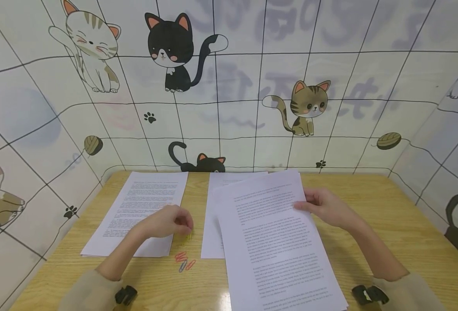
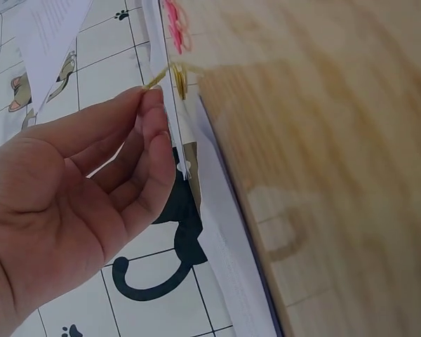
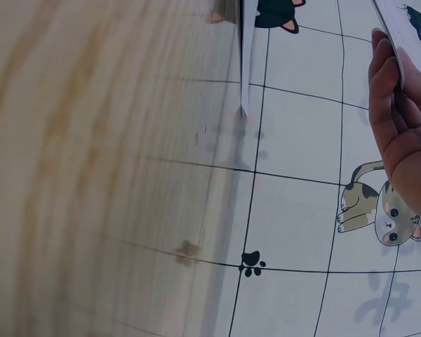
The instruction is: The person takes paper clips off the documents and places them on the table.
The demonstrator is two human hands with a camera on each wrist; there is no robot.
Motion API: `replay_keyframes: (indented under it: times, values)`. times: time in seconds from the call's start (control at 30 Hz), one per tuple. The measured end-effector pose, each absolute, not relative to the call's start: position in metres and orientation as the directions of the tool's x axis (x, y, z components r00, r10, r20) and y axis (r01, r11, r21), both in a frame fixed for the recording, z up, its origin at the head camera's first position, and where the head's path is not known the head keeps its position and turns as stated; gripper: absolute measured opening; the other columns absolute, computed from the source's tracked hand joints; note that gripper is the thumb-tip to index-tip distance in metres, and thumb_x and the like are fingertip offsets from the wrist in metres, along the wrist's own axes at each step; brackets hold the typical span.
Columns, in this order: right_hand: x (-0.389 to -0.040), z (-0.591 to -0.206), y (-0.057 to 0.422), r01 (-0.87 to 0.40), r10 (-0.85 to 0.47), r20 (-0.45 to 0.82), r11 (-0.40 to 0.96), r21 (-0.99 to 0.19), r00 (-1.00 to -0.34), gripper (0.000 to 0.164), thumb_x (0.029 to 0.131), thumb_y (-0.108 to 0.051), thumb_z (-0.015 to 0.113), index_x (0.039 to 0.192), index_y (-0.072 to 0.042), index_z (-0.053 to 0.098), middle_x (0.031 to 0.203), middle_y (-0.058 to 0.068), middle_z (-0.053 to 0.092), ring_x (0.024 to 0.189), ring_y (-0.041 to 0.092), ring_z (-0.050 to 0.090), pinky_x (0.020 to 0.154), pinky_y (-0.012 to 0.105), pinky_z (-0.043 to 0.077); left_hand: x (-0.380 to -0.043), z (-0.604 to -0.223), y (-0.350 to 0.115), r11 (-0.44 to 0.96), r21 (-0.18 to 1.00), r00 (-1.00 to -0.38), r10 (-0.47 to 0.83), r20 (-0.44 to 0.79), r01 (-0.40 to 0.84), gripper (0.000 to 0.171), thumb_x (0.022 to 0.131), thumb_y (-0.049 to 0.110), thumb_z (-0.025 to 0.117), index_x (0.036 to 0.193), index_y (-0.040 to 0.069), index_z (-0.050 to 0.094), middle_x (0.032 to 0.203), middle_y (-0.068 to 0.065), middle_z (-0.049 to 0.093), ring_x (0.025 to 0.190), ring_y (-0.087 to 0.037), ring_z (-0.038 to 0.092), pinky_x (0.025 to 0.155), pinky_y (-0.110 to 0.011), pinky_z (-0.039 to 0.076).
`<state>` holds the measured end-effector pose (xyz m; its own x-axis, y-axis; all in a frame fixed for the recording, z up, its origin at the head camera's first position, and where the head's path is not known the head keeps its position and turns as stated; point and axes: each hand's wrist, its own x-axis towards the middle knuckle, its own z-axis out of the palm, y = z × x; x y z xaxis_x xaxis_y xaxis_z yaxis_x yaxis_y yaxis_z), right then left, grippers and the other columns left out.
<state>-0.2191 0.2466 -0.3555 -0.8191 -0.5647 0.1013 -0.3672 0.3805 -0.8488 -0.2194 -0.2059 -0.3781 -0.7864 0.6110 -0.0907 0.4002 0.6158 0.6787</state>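
Observation:
My right hand (image 1: 327,207) grips the right edge of a sheaf of printed paper (image 1: 275,242), thumb on the front and fingers behind. The sheaf is tilted up off the table and overlaps another printed stack (image 1: 212,233). Over the table my left hand (image 1: 169,222) pinches a yellow paper clip (image 2: 154,79) between thumb and fingertip. More yellow paper clips (image 2: 182,83) lie on the wood just beyond those fingertips. The right wrist view catches the right hand (image 3: 407,126) at its edge, with the paper between thumb and fingers.
Another printed stack (image 1: 135,207) lies at the left, partly behind the left forearm. Pink paper clips (image 1: 181,257) and a blue paper clip (image 1: 182,266) lie near the front middle of the wooden table (image 1: 197,289). A cat-patterned cloth wall (image 1: 236,121) encloses the back and sides.

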Motion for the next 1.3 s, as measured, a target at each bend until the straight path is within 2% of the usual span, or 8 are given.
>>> replay_keyframes:
  times: [0.2,0.43,0.67,0.93,1.13,1.3]
  values:
    - [-0.22,-0.356,0.247,-0.38,-0.567,0.113,0.38,-0.843,-0.816,0.026,0.102,-0.009,0.061,0.123,0.006,0.063,0.102,0.013,0.074,0.081,0.023,0.073,0.071,0.03,0.058,-0.22,-0.379,-0.207,0.637,0.667,-0.778,0.614,-0.135,0.387,0.002,0.092,0.01,0.073,0.092,0.009,0.072,0.083,0.004,0.067,0.077,-0.012,0.057,0.071,-0.027,0.049]
    - [-0.219,-0.355,0.248,-0.378,-0.564,0.112,0.381,-0.844,-0.818,0.025,0.102,-0.009,0.061,0.122,0.006,0.063,0.103,0.013,0.074,0.081,0.023,0.073,0.071,0.03,0.058,-0.219,-0.377,-0.206,0.622,0.67,-0.783,0.614,-0.096,0.405,0.006,0.094,0.013,0.072,0.097,0.009,0.073,0.087,0.005,0.068,0.081,-0.013,0.06,0.075,-0.028,0.051]
    - [-0.218,-0.354,0.249,-0.358,-0.546,0.101,0.388,-0.849,-0.832,0.025,0.101,-0.01,0.061,0.121,0.006,0.064,0.101,0.013,0.074,0.081,0.023,0.072,0.071,0.03,0.058,-0.216,-0.373,-0.192,0.539,0.746,-0.795,0.606,-0.022,0.39,0.022,0.097,0.02,0.07,0.112,0.004,0.069,0.098,0.003,0.07,0.093,-0.015,0.064,0.083,-0.028,0.053]
    - [-0.217,-0.352,0.25,-0.344,-0.535,0.1,0.378,-0.86,-0.839,0.029,0.103,-0.013,0.06,0.124,0.006,0.062,0.101,0.012,0.074,0.082,0.025,0.073,0.072,0.031,0.058,-0.211,-0.37,-0.174,0.47,0.821,-0.834,0.551,0.015,0.325,0.038,0.098,0.03,0.069,0.127,0.006,0.063,0.107,-0.001,0.07,0.101,-0.017,0.066,0.092,-0.036,0.051]
    - [-0.216,-0.351,0.249,-0.317,-0.509,0.099,0.362,-0.877,-0.855,0.031,0.102,-0.013,0.061,0.126,0.007,0.061,0.103,0.014,0.074,0.083,0.028,0.074,0.072,0.032,0.059,-0.209,-0.37,-0.161,0.361,0.888,-0.812,0.583,0.023,0.285,0.041,0.099,0.022,0.068,0.132,0.0,0.057,0.109,-0.016,0.072,0.1,-0.03,0.069,0.09,-0.038,0.054]
    - [-0.215,-0.349,0.249,-0.321,-0.474,0.118,0.375,-0.87,-0.873,0.031,0.102,-0.013,0.062,0.125,0.007,0.062,0.101,0.013,0.074,0.082,0.026,0.073,0.07,0.032,0.059,-0.209,-0.37,-0.151,0.327,0.902,-0.805,0.591,0.039,0.283,0.038,0.099,0.019,0.068,0.128,-0.003,0.055,0.1,-0.011,0.074,0.092,-0.036,0.07,0.083,-0.035,0.056]
